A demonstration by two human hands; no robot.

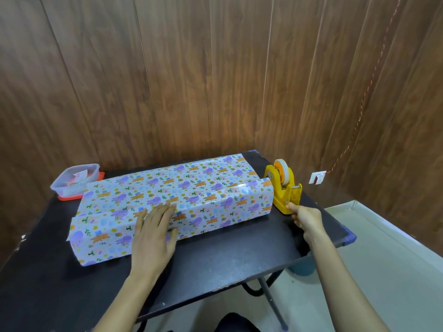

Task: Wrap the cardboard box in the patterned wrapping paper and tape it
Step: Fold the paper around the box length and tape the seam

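The left hand (153,226) lies flat with straight fingers on top of the wrapping paper (203,188) and presses the overlapping edge down. The cardboard box is fully hidden inside this paper, and the long parcel lies across the black table (215,264). The right hand (305,218) is at the front of the yellow tape dispenser (285,188), just beside the parcel's right end. Its fingers are curled, but it cannot be told if they pinch tape. The step in hand seems to be taking tape for the seam. The next move probably calls for pulling a strip, tearing it, and laying it over the edge while the left hand does not lift.
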